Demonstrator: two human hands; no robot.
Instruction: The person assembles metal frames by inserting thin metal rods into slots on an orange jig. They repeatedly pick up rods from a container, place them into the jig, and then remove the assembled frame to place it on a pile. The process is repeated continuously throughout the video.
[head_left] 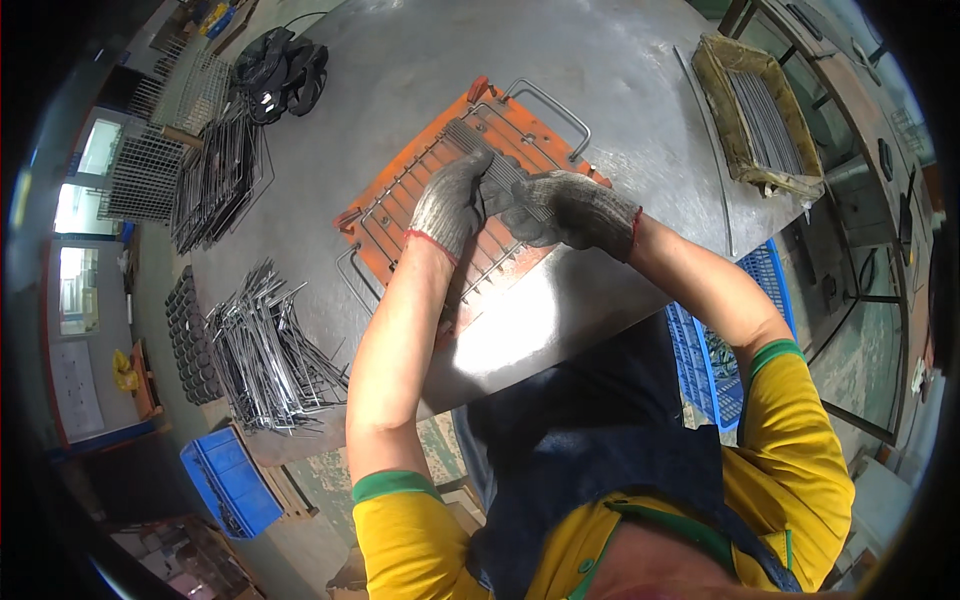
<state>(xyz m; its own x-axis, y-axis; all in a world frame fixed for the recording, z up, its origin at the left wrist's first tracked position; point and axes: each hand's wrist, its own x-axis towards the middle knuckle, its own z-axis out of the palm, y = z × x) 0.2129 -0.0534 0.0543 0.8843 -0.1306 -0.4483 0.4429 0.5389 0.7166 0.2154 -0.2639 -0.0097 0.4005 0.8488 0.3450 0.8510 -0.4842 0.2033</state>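
Both my hands wear grey knitted gloves with red cuffs, and they meet over an orange jig plate [548, 140] on the metal table. A slanting bundle of thin metal rods [466, 138] runs between them. My left hand [452, 200] is closed around the bundle's upper part, fingers partly hidden. Gripping its lower part, my right hand [582, 212] has its fingers curled over the rods. Beneath, several thin rods [398, 192] lie across the jig in a bent wire frame. Metal loop handles [587, 132] stick out at the jig's ends.
On the table's left lie a heap of bent wire pieces [270, 360], dark wire frames [220, 180] and a black bundle [282, 75]. At the right are a worn tray of rods [705, 65] and one long rod [715, 160]. Blue crates [235, 480] stand below the table's edges.
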